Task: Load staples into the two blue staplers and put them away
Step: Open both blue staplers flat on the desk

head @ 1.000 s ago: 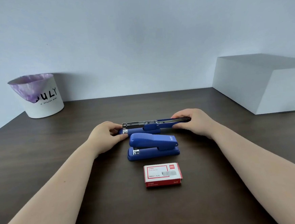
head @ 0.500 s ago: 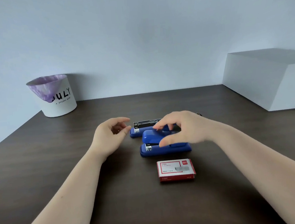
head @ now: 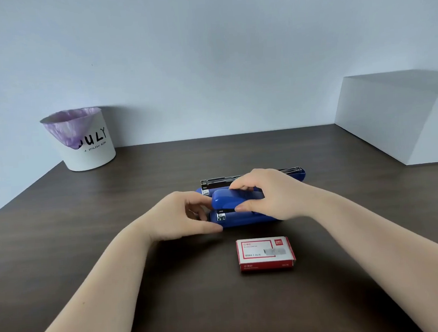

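Two blue staplers lie mid-table. The far stapler (head: 215, 183) is swung fully open, its metal staple track facing up, and no hand is on it. The near stapler (head: 224, 201) is closed, or nearly so. My right hand (head: 270, 196) grips its top cover from above, thumb on the near side and fingers on the far side. My left hand (head: 182, 216) holds its front end and base, thumb along the table. A red and white box of staples (head: 265, 252) lies closed just in front of the staplers.
A white bucket (head: 91, 152) lined with a purple bag stands at the back left of the dark wooden table (head: 112, 226). A large white box (head: 397, 120) sits at the back right. A pale wall runs behind the table.
Both hands left the opened far stapler and came down onto the near stapler. My right hand has closed on its top cover, and my left hand has moved in to its front end.
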A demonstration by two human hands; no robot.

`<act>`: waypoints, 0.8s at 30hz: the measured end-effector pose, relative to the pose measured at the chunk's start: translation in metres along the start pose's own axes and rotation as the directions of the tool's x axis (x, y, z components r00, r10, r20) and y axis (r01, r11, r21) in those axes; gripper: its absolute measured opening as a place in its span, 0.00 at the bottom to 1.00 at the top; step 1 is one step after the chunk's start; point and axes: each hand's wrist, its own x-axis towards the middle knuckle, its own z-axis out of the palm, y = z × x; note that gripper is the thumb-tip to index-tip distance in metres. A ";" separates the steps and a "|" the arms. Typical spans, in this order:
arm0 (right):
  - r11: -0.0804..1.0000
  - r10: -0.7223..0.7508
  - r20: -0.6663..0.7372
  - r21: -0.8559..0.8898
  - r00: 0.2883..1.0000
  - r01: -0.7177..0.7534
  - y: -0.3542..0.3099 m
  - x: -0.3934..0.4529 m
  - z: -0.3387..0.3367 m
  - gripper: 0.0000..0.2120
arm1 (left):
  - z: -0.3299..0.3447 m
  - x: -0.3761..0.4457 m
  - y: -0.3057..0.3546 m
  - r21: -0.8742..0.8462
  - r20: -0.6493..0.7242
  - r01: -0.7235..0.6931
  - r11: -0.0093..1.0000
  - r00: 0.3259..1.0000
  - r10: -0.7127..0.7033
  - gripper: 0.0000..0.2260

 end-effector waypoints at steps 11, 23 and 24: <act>0.986 0.045 -0.101 0.164 0.994 -0.027 0.004 0.009 0.002 0.17 | 0.005 0.011 -0.008 0.121 -0.138 0.009 0.993 0.990 0.008 0.10; 0.814 0.047 -0.127 0.580 0.991 0.036 0.021 -0.017 -0.039 0.24 | 0.002 0.009 -0.013 0.072 -0.111 0.042 0.997 0.993 -0.033 0.12; 0.808 0.054 -0.136 0.588 0.989 0.037 0.025 -0.020 -0.042 0.24 | 0.001 0.009 -0.013 0.078 -0.111 0.041 0.996 0.993 -0.033 0.12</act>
